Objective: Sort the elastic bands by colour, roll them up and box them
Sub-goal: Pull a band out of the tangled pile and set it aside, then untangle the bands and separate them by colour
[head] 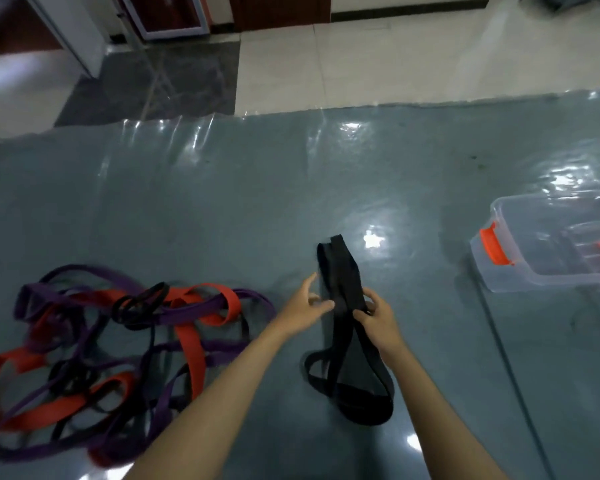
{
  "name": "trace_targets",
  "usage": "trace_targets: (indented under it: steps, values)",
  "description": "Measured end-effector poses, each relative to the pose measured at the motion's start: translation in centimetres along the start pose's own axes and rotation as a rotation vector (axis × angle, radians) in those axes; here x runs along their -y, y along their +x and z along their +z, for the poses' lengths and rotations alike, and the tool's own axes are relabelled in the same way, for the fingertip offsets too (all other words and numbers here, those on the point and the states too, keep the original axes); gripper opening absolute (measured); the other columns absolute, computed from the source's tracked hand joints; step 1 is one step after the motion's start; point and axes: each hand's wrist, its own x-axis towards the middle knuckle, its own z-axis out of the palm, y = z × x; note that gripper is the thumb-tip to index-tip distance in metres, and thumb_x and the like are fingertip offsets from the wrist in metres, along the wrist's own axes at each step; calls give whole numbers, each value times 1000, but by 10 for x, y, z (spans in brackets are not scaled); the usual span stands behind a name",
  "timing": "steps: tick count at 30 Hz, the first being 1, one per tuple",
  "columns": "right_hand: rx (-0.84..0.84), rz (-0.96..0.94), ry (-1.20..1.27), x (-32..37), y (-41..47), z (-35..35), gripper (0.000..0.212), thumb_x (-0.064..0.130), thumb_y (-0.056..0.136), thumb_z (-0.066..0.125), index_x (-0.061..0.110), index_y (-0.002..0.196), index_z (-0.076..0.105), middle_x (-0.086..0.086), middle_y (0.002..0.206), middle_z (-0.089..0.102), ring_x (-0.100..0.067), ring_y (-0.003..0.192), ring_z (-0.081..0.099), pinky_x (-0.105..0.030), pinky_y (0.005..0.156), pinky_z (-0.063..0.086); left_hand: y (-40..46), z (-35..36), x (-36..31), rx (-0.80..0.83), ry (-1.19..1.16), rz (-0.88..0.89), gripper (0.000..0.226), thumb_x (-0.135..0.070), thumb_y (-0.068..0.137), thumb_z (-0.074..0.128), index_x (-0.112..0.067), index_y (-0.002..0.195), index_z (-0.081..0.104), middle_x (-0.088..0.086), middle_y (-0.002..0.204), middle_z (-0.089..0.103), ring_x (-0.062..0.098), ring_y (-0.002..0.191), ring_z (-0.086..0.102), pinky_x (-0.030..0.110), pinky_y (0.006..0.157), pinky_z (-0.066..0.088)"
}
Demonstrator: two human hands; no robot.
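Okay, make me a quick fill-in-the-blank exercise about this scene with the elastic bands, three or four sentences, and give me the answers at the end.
1. The right hand grips a band whose colour is ____.
2. The tangled pile on the mat mixes black, purple and ____ bands.
3. The clear plastic box has clips coloured ____.
4. The left hand lies between the held band and the ____.

Answers: black; red; orange; pile
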Motion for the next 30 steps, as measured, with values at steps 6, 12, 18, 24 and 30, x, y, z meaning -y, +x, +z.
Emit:
trace_targets:
  steps: [6,12,18,24,30]
  values:
    - [-67,85,-35,-16,4,11,60,-8,94,66,10,149,47,-19,133,64,-25,107,64,-35,92,53,-26,57,75,163,179,-75,48,-31,95,74,-23,137,52,0,136,63,16,121,62,39,107,51]
    - [-139,-51,-418,-11,-24,4,56,5,99,64,7,152,46,-18,143,50,-33,133,50,-44,113,45,-48,66,91,103,274,-25,53,-39,98,65,-32,148,49,-5,136,61,11,120,58,28,99,49]
    - [-35,-289,-553,-3,-53,25,32,3,99,65,8,131,68,-10,126,68,-24,116,65,-32,101,52,-85,18,100,-170,435,171,29,-24,97,63,-26,126,65,-5,126,70,15,119,62,25,94,47]
    - [201,-216,-599,-15,-81,94,24,7,101,64,11,123,71,-5,110,76,-19,100,71,-35,93,58,-146,-53,147,-371,664,156,26,-29,101,58,-24,127,63,-3,123,65,23,116,61,41,95,49]
    - [405,-173,-693,-28,-112,183,43,8,100,62,17,142,60,-7,102,74,-24,95,69,-31,88,50,-198,-116,215,-462,644,67,24,-26,100,60,-22,122,67,-5,117,68,23,112,63,40,90,52]
